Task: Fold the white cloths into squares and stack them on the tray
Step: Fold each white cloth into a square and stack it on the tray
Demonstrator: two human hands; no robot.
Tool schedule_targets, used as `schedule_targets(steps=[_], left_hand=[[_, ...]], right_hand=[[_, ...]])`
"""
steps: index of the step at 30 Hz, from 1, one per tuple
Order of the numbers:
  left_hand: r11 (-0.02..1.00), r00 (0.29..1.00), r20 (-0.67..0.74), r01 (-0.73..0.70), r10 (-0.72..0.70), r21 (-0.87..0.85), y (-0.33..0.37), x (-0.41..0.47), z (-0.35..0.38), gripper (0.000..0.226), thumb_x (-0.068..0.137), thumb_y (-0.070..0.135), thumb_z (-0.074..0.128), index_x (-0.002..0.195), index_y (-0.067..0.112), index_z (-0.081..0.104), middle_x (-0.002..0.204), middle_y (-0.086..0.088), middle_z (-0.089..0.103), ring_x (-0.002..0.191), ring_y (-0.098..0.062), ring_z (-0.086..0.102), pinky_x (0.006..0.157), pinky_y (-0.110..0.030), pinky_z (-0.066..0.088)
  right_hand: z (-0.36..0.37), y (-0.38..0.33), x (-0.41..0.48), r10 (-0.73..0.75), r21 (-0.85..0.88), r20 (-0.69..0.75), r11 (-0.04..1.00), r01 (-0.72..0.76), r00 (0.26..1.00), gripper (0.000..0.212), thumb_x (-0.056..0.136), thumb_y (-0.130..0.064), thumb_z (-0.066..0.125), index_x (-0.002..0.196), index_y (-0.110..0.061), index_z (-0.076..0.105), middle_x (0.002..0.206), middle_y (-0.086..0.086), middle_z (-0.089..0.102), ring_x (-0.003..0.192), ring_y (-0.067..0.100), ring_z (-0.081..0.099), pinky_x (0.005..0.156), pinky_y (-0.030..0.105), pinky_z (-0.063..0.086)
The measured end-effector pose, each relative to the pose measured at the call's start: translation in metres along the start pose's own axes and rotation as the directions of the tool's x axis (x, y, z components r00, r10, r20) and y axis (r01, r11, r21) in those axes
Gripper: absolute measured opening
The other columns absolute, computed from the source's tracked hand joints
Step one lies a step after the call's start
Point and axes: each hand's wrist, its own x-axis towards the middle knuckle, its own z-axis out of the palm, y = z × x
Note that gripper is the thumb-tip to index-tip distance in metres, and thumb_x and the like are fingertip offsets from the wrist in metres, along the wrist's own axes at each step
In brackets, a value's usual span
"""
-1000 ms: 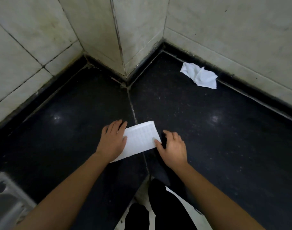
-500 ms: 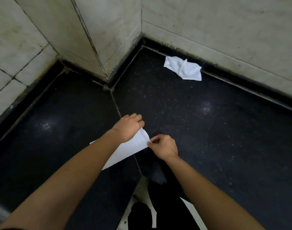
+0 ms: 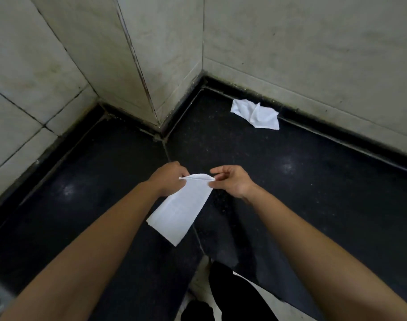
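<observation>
Mid-fold: left hand (image 3: 169,179) and right hand (image 3: 232,181) each pinched a top corner of the long folded cloth (image 3: 181,209), held up over the counter (image 3: 290,205). Next, probably: halve it into a square.

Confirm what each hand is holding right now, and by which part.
Both hold the folded white cloth by its far edge: the left hand pinches the left corner, the right hand the right corner.
</observation>
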Motion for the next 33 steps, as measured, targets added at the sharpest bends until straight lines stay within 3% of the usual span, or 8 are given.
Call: schedule_targets(steps=[7, 10, 13, 16, 20, 24, 27, 33], left_hand=[[0.953, 0.967, -0.253, -0.059, -0.019, -0.296, 0.009, -0.022, -0.036, 0.011, 0.087, 0.017, 0.072, 0.085, 0.025, 0.065, 0.092, 0.004, 0.064, 0.086, -0.015, 0.063, 0.075, -0.032, 0.053], [0.899, 0.902, -0.429, -0.140, -0.058, -0.415, 0.019, -0.032, -0.059, 0.010, 0.084, 0.014, 0.075, 0.082, 0.019, 0.067, 0.082, 0.003, 0.067, 0.079, -0.014, 0.064, 0.071, -0.033, 0.054], [0.861, 0.795, -0.606, -0.282, -0.038, -0.424, 0.028, -0.047, -0.071, 0.012, 0.080, 0.008, 0.077, 0.079, 0.017, 0.068, 0.078, 0.006, 0.066, 0.076, -0.014, 0.062, 0.070, -0.031, 0.051], [0.909, 0.702, -0.710, -0.331, 0.058, -0.253, 0.025, -0.066, -0.053, 0.017, 0.076, 0.006, 0.077, 0.080, 0.018, 0.066, 0.082, 0.005, 0.063, 0.077, -0.012, 0.055, 0.065, -0.029, 0.044], [0.948, 0.745, -0.623, -0.319, 0.239, -0.018, 0.002, -0.094, 0.023, 0.021, 0.073, 0.003, 0.077, 0.085, 0.017, 0.066, 0.089, 0.003, 0.063, 0.083, -0.018, 0.055, 0.064, -0.034, 0.046], [0.952, 0.875, -0.380, -0.301, 0.300, 0.058, -0.021, -0.129, 0.118, 0.020, 0.073, 0.009, 0.078, 0.083, 0.021, 0.066, 0.088, 0.006, 0.064, 0.081, -0.020, 0.059, 0.063, -0.034, 0.050], [0.948, 0.893, -0.317, -0.306, 0.318, 0.089, -0.024, -0.152, 0.166, 0.014, 0.076, 0.016, 0.077, 0.085, 0.020, 0.067, 0.094, 0.005, 0.062, 0.087, -0.019, 0.058, 0.065, -0.034, 0.053], [0.951, 0.907, -0.290, -0.305, 0.306, 0.052, -0.024, -0.160, 0.165, 0.007, 0.086, 0.029, 0.064, 0.091, 0.024, 0.065, 0.098, 0.010, 0.060, 0.090, -0.013, 0.055, 0.073, -0.031, 0.049]], right_hand=[[-0.016, -0.039, -0.024, -0.168, -0.019, -0.097, 0.986, 0.167, 0.981, 0.029, 0.078, -0.005, 0.083, 0.105, -0.013, 0.074, 0.085, 0.004, 0.069, 0.076, 0.008, 0.062, 0.075, 0.009, 0.049], [-0.024, -0.064, -0.035, -0.336, -0.049, -0.205, 0.942, 0.333, 0.919, 0.019, 0.076, -0.011, 0.086, 0.087, -0.024, 0.077, 0.075, -0.009, 0.071, 0.065, -0.001, 0.056, 0.070, 0.015, 0.048], [-0.029, -0.081, -0.050, -0.475, -0.090, -0.250, 0.879, 0.468, 0.844, 0.017, 0.076, -0.011, 0.085, 0.086, -0.024, 0.078, 0.058, -0.019, 0.062, 0.055, -0.001, 0.047, 0.060, 0.011, 0.040], [-0.025, -0.073, -0.063, -0.553, -0.182, -0.237, 0.833, 0.523, 0.799, 0.019, 0.076, -0.010, 0.086, 0.084, -0.026, 0.078, 0.062, -0.015, 0.061, 0.056, 0.001, 0.050, 0.062, 0.013, 0.041], [-0.006, -0.017, -0.070, -0.559, -0.462, -0.059, 0.750, 0.474, 0.827, 0.016, 0.076, -0.019, 0.087, 0.087, -0.028, 0.080, 0.084, -0.012, 0.070, 0.070, 0.004, 0.063, 0.071, 0.022, 0.053], [0.027, 0.046, -0.087, -0.291, -0.717, 0.276, 0.572, 0.398, 0.916, 0.015, 0.086, -0.027, 0.076, 0.100, -0.031, 0.078, 0.107, -0.009, 0.071, 0.094, 0.014, 0.067, 0.084, 0.031, 0.053], [0.046, 0.082, -0.101, -0.181, -0.758, 0.405, 0.482, 0.440, 0.896, 0.021, 0.092, -0.022, 0.065, 0.110, -0.027, 0.075, 0.117, -0.005, 0.068, 0.106, 0.018, 0.064, 0.086, 0.027, 0.046], [0.045, 0.095, -0.100, -0.201, -0.745, 0.484, 0.416, 0.522, 0.852, 0.023, 0.096, -0.029, 0.058, 0.114, -0.026, 0.070, 0.119, -0.004, 0.064, 0.107, 0.019, 0.061, 0.087, 0.032, 0.047]])
